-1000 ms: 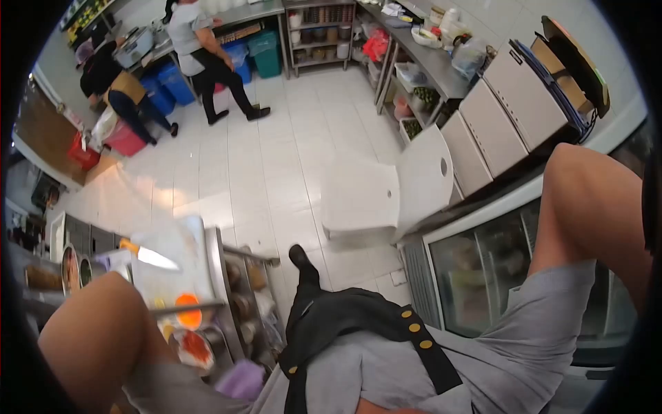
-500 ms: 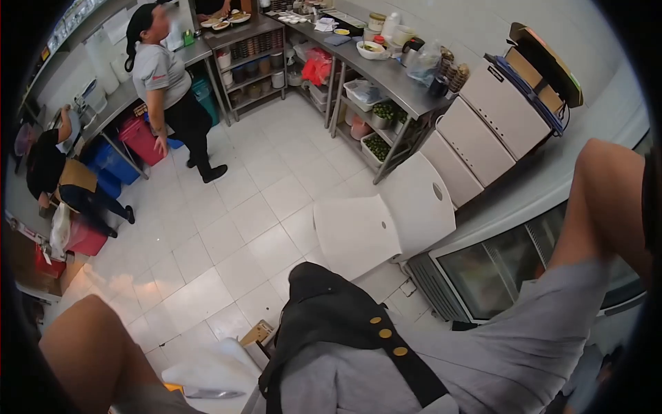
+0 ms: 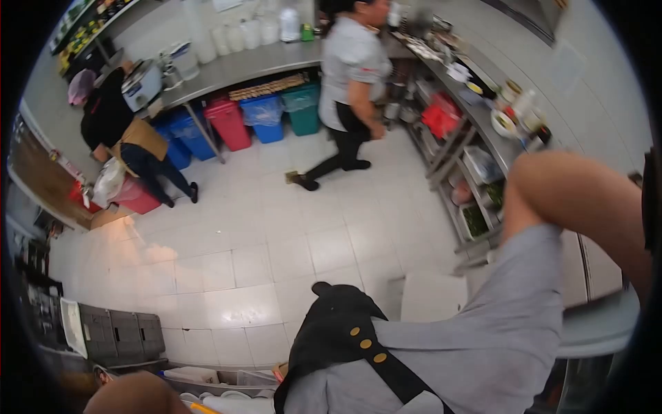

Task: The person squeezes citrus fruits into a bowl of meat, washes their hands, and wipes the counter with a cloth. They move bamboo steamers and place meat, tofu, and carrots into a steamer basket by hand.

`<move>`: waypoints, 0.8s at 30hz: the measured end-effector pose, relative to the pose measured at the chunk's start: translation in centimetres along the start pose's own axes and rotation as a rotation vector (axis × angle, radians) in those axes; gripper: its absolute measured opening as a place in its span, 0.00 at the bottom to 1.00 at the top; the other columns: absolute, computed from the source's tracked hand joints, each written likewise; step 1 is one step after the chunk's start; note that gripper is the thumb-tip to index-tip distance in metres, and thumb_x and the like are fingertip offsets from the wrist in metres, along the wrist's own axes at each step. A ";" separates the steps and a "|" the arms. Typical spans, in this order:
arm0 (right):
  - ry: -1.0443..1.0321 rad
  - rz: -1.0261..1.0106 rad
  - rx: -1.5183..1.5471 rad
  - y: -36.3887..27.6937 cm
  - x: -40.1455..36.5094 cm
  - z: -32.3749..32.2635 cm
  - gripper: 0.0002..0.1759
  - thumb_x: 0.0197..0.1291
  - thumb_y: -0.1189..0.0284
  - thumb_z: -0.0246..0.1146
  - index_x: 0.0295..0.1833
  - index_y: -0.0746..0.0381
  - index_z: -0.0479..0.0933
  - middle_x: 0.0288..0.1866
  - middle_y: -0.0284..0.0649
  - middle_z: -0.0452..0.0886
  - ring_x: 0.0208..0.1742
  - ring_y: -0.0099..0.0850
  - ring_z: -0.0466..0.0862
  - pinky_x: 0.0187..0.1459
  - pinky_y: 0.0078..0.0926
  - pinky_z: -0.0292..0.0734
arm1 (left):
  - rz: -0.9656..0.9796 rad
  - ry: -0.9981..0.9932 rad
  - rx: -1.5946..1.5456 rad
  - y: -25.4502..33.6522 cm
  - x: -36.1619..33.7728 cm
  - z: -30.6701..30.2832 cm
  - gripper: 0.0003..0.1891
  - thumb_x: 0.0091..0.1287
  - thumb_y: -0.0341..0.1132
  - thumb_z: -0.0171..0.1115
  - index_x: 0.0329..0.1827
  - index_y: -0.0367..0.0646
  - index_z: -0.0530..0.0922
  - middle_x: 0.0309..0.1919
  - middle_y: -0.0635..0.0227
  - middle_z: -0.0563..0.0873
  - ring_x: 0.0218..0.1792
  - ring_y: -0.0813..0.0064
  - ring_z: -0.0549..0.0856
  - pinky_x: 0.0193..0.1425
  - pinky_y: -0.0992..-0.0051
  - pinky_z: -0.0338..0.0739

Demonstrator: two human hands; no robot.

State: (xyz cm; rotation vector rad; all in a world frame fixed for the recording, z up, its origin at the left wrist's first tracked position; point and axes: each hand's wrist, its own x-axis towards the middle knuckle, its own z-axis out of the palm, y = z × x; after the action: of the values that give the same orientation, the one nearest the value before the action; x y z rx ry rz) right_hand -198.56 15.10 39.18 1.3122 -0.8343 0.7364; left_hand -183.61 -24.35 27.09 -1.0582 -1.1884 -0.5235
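Observation:
Neither of my hands shows; both lie beyond the frame's edges. My bent right arm [image 3: 558, 186] crosses the right side, its elbow in front of the steel counter's lower end. Of my left arm [image 3: 134, 395], only a bent part appears at the bottom left. A black apron [image 3: 331, 317] with gold buttons hangs over my grey shirt [image 3: 476, 331]. Below my right sleeve stands a white chair [image 3: 433, 295], partly covered. What my hands hold or touch cannot be seen.
A person in a grey shirt [image 3: 352, 69] strides across the tiled floor [image 3: 276, 241]. Another person in a tan apron [image 3: 143, 146] bends over at the left. Coloured bins [image 3: 227, 124] stand under the back counter [image 3: 255, 65]. Grey crates [image 3: 124, 334] sit at lower left.
My view has swung to the left, so the room's contents sit further right. The person in grey has stepped towards the right-hand counter. My left arm has dropped lower in view.

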 end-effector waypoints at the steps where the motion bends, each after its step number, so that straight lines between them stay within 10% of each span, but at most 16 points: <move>1: 0.117 0.002 0.247 0.5 -3.0 2.9 0.33 0.59 0.45 0.47 0.58 0.61 0.62 0.59 0.43 0.64 0.56 0.37 0.65 0.58 0.39 0.59 | -0.072 0.016 0.080 -1.3 -1.7 -1.6 0.29 0.65 0.51 0.45 0.59 0.35 0.62 0.54 0.53 0.68 0.42 0.63 0.77 0.39 0.68 0.75; 4: 0.270 0.581 0.325 3.6 -19.8 14.1 0.24 0.61 0.57 0.47 0.48 0.66 0.74 0.45 0.43 0.76 0.43 0.39 0.76 0.52 0.38 0.67 | -0.532 0.128 0.536 -1.6 -10.1 -6.9 0.31 0.65 0.54 0.45 0.61 0.34 0.61 0.56 0.52 0.67 0.42 0.62 0.77 0.39 0.67 0.75; 8: -0.403 1.950 0.909 -5.7 -43.7 30.8 0.09 0.57 0.77 0.55 0.44 0.62 0.74 0.39 0.34 0.77 0.40 0.23 0.77 0.42 0.22 0.74 | -1.382 0.433 1.143 8.6 -24.5 -8.4 0.33 0.67 0.55 0.42 0.63 0.34 0.61 0.57 0.53 0.68 0.39 0.64 0.78 0.38 0.68 0.76; 9: -0.948 2.033 0.992 -11.0 -49.9 33.5 0.12 0.56 0.73 0.57 0.47 0.63 0.73 0.42 0.36 0.77 0.43 0.28 0.77 0.46 0.25 0.74 | -1.481 0.559 1.081 13.4 -27.3 -9.0 0.28 0.65 0.47 0.52 0.63 0.41 0.62 0.58 0.59 0.69 0.43 0.67 0.77 0.41 0.76 0.73; 10: -1.434 1.228 0.917 -16.5 -50.8 35.5 0.16 0.58 0.71 0.57 0.51 0.63 0.72 0.44 0.41 0.77 0.47 0.35 0.77 0.51 0.32 0.73 | -1.562 1.002 1.212 14.6 -27.5 -8.2 0.25 0.65 0.46 0.53 0.62 0.45 0.64 0.57 0.62 0.70 0.37 0.68 0.78 0.35 0.78 0.74; 12: -2.030 0.882 1.410 -23.0 -45.1 40.0 0.20 0.56 0.72 0.58 0.56 0.62 0.71 0.53 0.45 0.76 0.54 0.38 0.75 0.55 0.36 0.70 | -1.328 1.407 1.246 18.5 -28.9 -8.6 0.20 0.63 0.38 0.61 0.47 0.27 0.76 0.38 0.46 0.81 0.39 0.57 0.81 0.39 0.63 0.79; 13: -1.828 0.566 1.808 -28.1 -47.0 41.9 0.20 0.55 0.72 0.61 0.55 0.61 0.73 0.51 0.43 0.78 0.51 0.35 0.77 0.53 0.33 0.71 | -1.283 1.436 1.257 18.5 -30.6 -10.7 0.20 0.63 0.38 0.61 0.47 0.27 0.76 0.38 0.46 0.81 0.39 0.57 0.81 0.39 0.63 0.79; 15: -1.804 0.492 1.980 -27.1 -42.0 48.8 0.20 0.54 0.71 0.62 0.54 0.61 0.74 0.49 0.42 0.80 0.49 0.32 0.78 0.51 0.32 0.73 | -1.575 1.225 1.100 19.2 -32.6 -14.3 0.25 0.62 0.34 0.56 0.61 0.38 0.61 0.54 0.56 0.71 0.31 0.72 0.79 0.31 0.77 0.77; 16: -1.787 0.435 2.171 -27.8 -38.0 53.0 0.19 0.54 0.71 0.64 0.53 0.62 0.75 0.46 0.40 0.82 0.47 0.29 0.80 0.48 0.30 0.75 | -1.486 0.817 1.296 19.5 -34.7 -16.2 0.25 0.61 0.30 0.55 0.61 0.38 0.59 0.54 0.56 0.71 0.32 0.72 0.80 0.31 0.76 0.77; 20: -1.784 0.832 2.062 -32.5 -31.2 64.8 0.14 0.49 0.76 0.66 0.44 0.66 0.78 0.33 0.40 0.83 0.29 0.23 0.81 0.31 0.23 0.76 | -1.354 1.045 1.259 16.6 -32.6 -26.2 0.25 0.62 0.25 0.53 0.62 0.38 0.57 0.50 0.63 0.72 0.34 0.76 0.80 0.38 0.80 0.75; 24: -1.583 0.254 1.689 -41.4 -29.7 74.0 0.14 0.46 0.78 0.65 0.42 0.66 0.79 0.28 0.46 0.81 0.27 0.28 0.81 0.32 0.24 0.76 | -1.132 0.981 1.449 16.5 -31.1 -37.4 0.26 0.60 0.22 0.53 0.61 0.42 0.58 0.53 0.66 0.68 0.35 0.80 0.79 0.39 0.80 0.75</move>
State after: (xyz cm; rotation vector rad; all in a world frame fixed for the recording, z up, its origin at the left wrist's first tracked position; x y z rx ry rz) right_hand -186.64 -63.29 -3.03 3.5461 -1.6870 0.3314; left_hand -162.54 -55.26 -8.07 1.1178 -0.7796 -0.6734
